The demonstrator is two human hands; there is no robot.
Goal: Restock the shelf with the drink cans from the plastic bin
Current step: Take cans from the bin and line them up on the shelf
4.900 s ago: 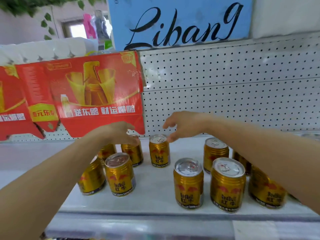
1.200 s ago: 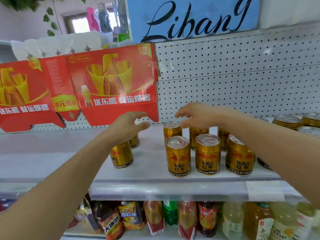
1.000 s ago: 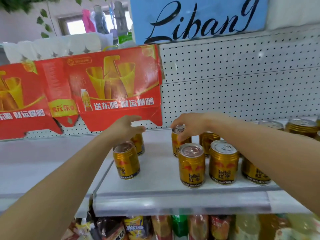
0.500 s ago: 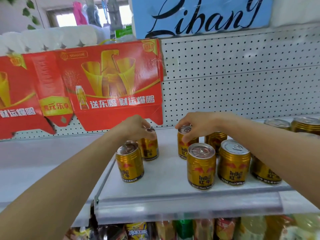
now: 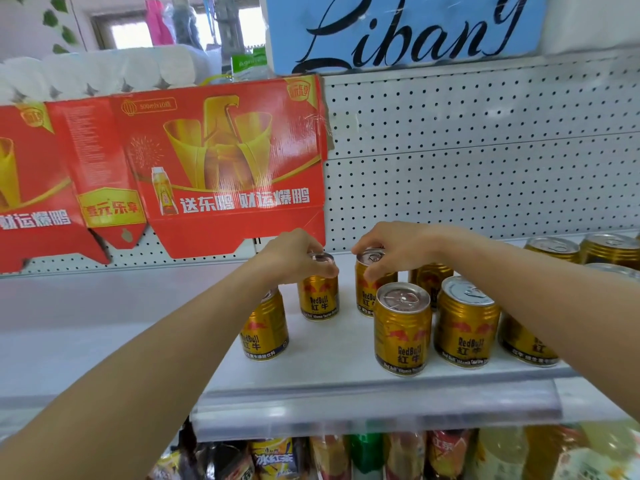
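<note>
While the white shelf (image 5: 332, 362) stays bare to the left of the cans, its front lip (image 5: 374, 407) runs just ahead of the nearest ones. Behind stands a pegboard wall (image 5: 467, 161) with a red carton (image 5: 221, 161) hung on it; bottles (image 5: 363, 455) fill the level below. Left hand (image 5: 294, 259) curls its fingers round the top of 1 gold can (image 5: 320, 296). Right hand (image 5: 398, 245) pinches the rim of another can (image 5: 369, 289). 2 front cans (image 5: 401, 327) stand close together.
</note>
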